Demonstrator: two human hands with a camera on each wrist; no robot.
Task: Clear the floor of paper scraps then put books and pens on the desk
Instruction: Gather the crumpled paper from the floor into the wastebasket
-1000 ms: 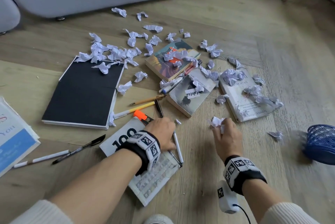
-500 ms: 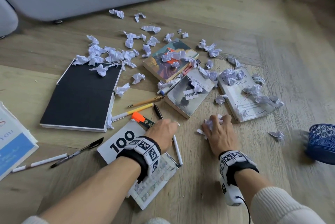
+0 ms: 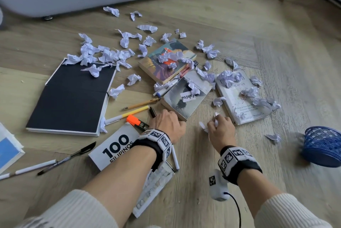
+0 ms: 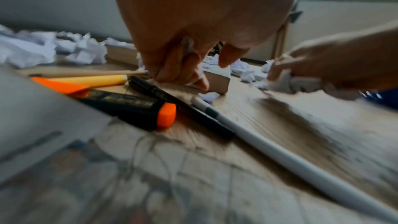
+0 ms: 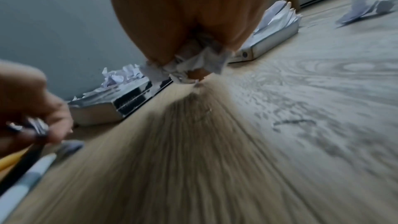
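Our left hand (image 3: 168,124) hovers with fingers curled down over a small paper scrap (image 4: 208,96) beside the grey book (image 3: 186,95), and we cannot tell whether it grips anything. Our right hand (image 3: 220,131) clutches crumpled paper scraps (image 5: 193,65) above the floor (image 3: 193,181). On the left lie a black notebook (image 3: 72,98) and pens (image 3: 66,158); an orange highlighter (image 3: 137,122) rests on the "100 FILIPINOS" book (image 3: 114,148). Scraps litter the books. Far right sits a blue basket (image 3: 323,146), its contents hidden.

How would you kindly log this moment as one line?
phase: clearing scraps | right hand: grips paper scraps | left hand: curled over floor scrap | books, pens: on floor
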